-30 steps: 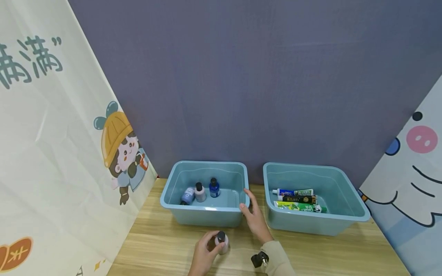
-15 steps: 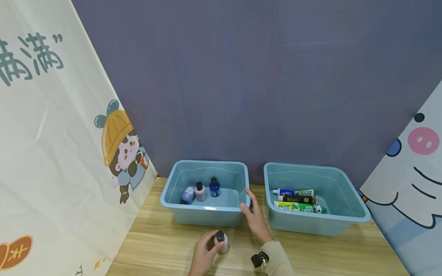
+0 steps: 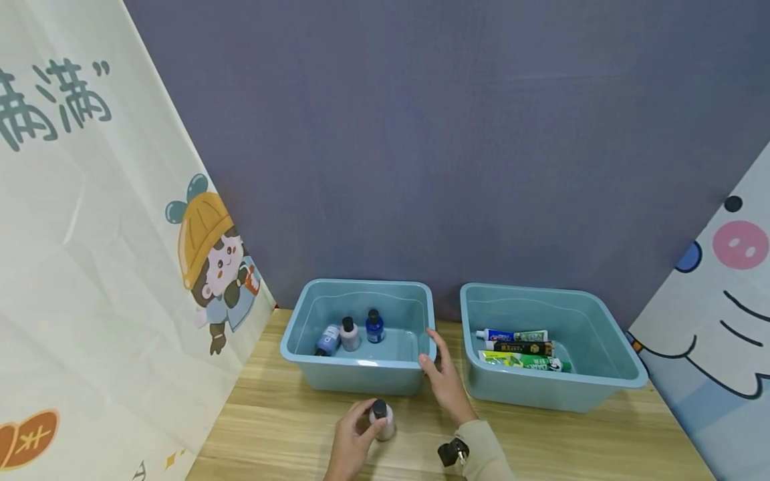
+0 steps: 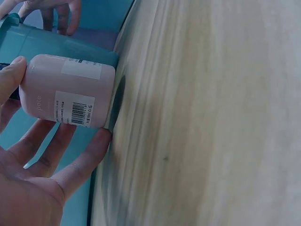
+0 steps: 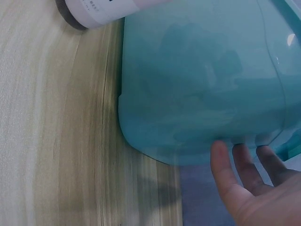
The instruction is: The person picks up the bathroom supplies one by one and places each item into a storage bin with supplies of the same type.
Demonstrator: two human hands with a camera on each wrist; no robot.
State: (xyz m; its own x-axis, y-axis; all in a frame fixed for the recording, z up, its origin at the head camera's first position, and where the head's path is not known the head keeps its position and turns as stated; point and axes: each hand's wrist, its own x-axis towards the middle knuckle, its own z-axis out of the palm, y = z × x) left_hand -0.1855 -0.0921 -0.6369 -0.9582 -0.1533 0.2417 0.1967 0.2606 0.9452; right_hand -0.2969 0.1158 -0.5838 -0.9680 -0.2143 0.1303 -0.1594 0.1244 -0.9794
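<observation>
My left hand [image 3: 351,441] pinches a pale pink bottle [image 3: 386,427] with a black cap, thumb and fingers near its neck. The bottle [image 4: 70,89] is upright, its base close over the wooden tabletop, in front of the left blue-green bin [image 3: 361,378]. A white barcode label shows on its side in the left wrist view. With thumb and fingers around the bin's front right corner, my right hand [image 3: 445,381] holds the rim; in the right wrist view its fingertips [image 5: 219,150] touch the outer wall. Inside that bin, a pink bottle [image 3: 349,337] and a blue bottle [image 3: 374,329] stand upright, beside a tipped lilac-blue bottle [image 3: 327,341].
To the right stands a second blue-green bin [image 3: 553,391], with several toothpaste tubes [image 3: 520,347] lying in it. Behind both bins rises a dark grey-blue partition [image 3: 391,147]. Printed white panels flank the wooden table [image 3: 271,427] on either side.
My left hand has shifted slightly to the left with the pink bottle. The right hand stays at the corner of the left bin.
</observation>
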